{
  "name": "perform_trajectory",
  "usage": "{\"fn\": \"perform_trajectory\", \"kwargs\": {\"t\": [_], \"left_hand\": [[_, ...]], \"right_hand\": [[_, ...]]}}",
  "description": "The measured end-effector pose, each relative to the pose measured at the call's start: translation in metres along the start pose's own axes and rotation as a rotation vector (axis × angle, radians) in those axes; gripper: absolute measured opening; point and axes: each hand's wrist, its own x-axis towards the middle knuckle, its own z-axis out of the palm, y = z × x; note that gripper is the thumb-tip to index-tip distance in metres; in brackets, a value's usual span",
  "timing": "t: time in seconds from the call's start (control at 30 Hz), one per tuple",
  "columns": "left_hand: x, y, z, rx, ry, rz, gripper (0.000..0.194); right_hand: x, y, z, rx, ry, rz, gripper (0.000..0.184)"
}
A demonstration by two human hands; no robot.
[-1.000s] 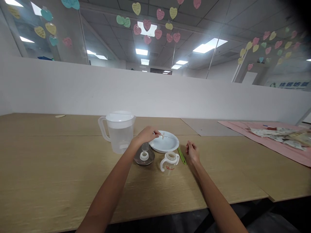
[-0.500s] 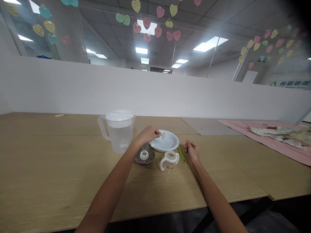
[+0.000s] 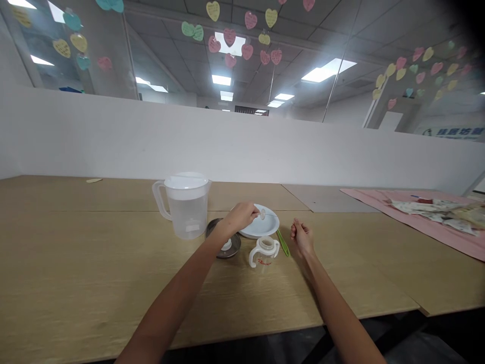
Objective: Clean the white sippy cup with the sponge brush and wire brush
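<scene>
My left hand (image 3: 244, 215) is closed in a pinch over the white bowl (image 3: 271, 227). Its fingertips hold a small translucent bottle nipple (image 3: 262, 214), and a faint thin line runs rightward from it. To the right of the bowl, my right hand (image 3: 302, 234) is closed, fingers curled together; what they hold, if anything, is too small to tell. Between the hands and nearer to me stands a clear baby bottle (image 3: 264, 253) with white handles and an uncovered mouth. Under my left forearm, a metal tray (image 3: 232, 249) carries a white ring (image 3: 226, 245), partly hidden.
A translucent pitcher (image 3: 188, 210) with liquid in it stands left of the tray. A green handle (image 3: 283, 243) lies beside the bowl. On the far right, a pink cloth (image 3: 373, 196) bears packets and a pen. A white partition (image 3: 242, 146) rises behind the table.
My left hand has moved a little to the right and lower with the nipple, now covering more of the tray. My right hand has shifted slightly right.
</scene>
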Motion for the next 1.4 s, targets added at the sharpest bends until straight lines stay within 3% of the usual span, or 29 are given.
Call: {"fn": "perform_trajectory", "kwargs": {"t": [0.27, 0.47, 0.63, 0.8, 0.97, 1.2, 1.33, 1.4], "left_hand": [[0.000, 0.007, 0.005, 0.112, -0.041, 0.081, 0.024], [0.001, 0.020, 0.010, 0.259, -0.100, 0.017, 0.025], [0.002, 0.027, 0.021, 0.216, -0.132, 0.073, 0.027], [0.005, 0.021, 0.016, 0.154, -0.075, 0.049, 0.025], [0.007, 0.012, 0.001, 0.045, -0.059, 0.051, 0.024], [0.004, -0.001, -0.009, 0.015, -0.003, -0.074, 0.022], [0.004, -0.013, -0.010, -0.173, 0.036, -0.061, 0.025], [0.006, -0.018, -0.006, -0.166, 0.034, -0.079, 0.025]], "right_hand": [[-0.004, -0.003, 0.004, -0.008, -0.102, 0.016, 0.039], [-0.013, -0.003, 0.011, -0.031, -0.226, 0.051, 0.037], [-0.016, -0.002, 0.013, -0.121, -0.365, 0.099, 0.036], [-0.005, -0.008, 0.005, -0.015, -0.117, -0.003, 0.034], [0.007, -0.007, -0.003, 0.044, 0.044, -0.055, 0.032], [0.019, 0.003, -0.021, -0.005, 0.394, -0.118, 0.031], [0.016, 0.008, -0.017, -0.067, 0.374, -0.093, 0.032], [0.014, 0.013, -0.013, -0.105, 0.349, -0.082, 0.033]]}}
